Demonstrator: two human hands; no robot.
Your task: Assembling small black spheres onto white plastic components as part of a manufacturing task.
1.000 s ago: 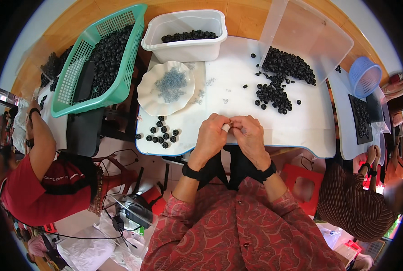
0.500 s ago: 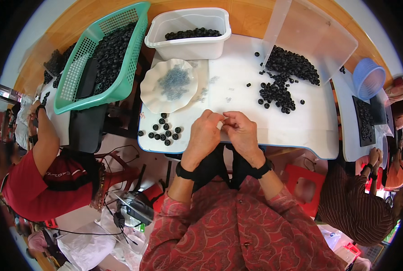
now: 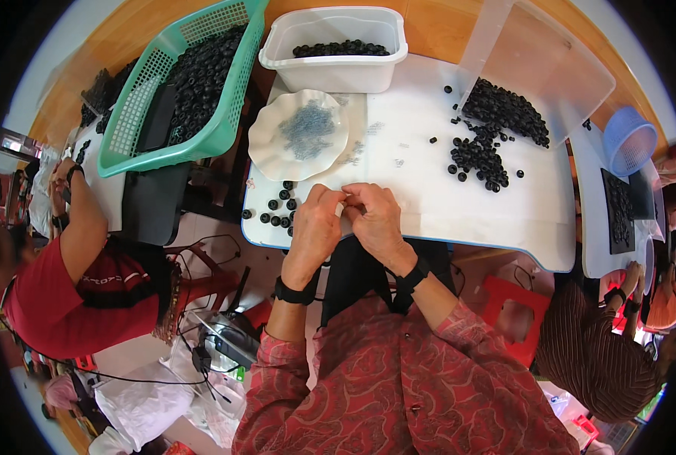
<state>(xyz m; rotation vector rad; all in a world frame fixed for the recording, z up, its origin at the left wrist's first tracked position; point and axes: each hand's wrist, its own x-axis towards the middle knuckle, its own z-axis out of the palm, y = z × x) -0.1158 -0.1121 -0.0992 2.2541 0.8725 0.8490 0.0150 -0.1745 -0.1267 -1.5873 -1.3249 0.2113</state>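
Pinching a tiny part, too small to identify, left hand (image 3: 315, 227) and right hand (image 3: 376, 220) met at white table (image 3: 429, 197) near edge; judged risk: part slipping floorward beyond that edge

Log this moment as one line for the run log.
left hand and right hand: fingertips pinched together over white table edge | held item: too small to tell | black rings: beside left hand

A white tabletop (image 3: 459, 197) with a pale blue edge stands on a warm orange wood floor (image 3: 436, 23) that shows at the far side. A red plastic stool (image 3: 514, 311) sits near right beneath it, and another red stool (image 3: 201, 280) near left. Black cables (image 3: 163, 378) and white bags (image 3: 148, 409) lie on the pale floor at the near left. Light is bright and even.
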